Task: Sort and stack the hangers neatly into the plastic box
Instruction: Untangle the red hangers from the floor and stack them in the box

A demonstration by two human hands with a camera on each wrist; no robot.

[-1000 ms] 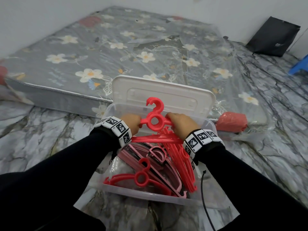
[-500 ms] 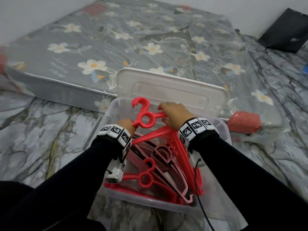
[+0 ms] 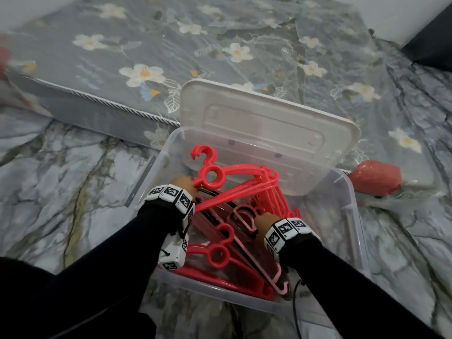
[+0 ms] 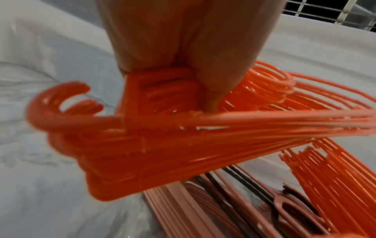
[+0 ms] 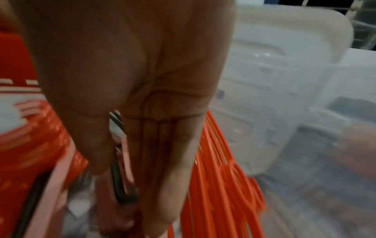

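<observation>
A clear plastic box (image 3: 355,216) stands on the floor with its white lid (image 3: 256,123) propped up at the back. My left hand (image 3: 184,184) (image 4: 183,40) grips a bunch of red hangers (image 3: 234,172) (image 4: 162,136) just beside their ring and hook, near the box's left wall. Pink hangers (image 3: 267,265) (image 4: 183,209) lie below it, and another red hanger (image 3: 217,255) lies at the front. My right hand (image 3: 265,220) (image 5: 142,96) reaches down into the middle of the box, its straight fingers (image 5: 162,161) between the pink hangers and the red ones. That view is blurred.
A floral mattress (image 3: 146,57) under clear plastic lies behind the box. A red wrapped bundle (image 3: 376,178) sits to the right of the lid. Grey marble floor (image 3: 61,179) lies on the left. A thin black cable (image 3: 296,302) hangs by my right wrist.
My right hand has let go of the red bunch and dropped to the pink hangers. My left hand still holds the bunch, which has tipped over to the left.
</observation>
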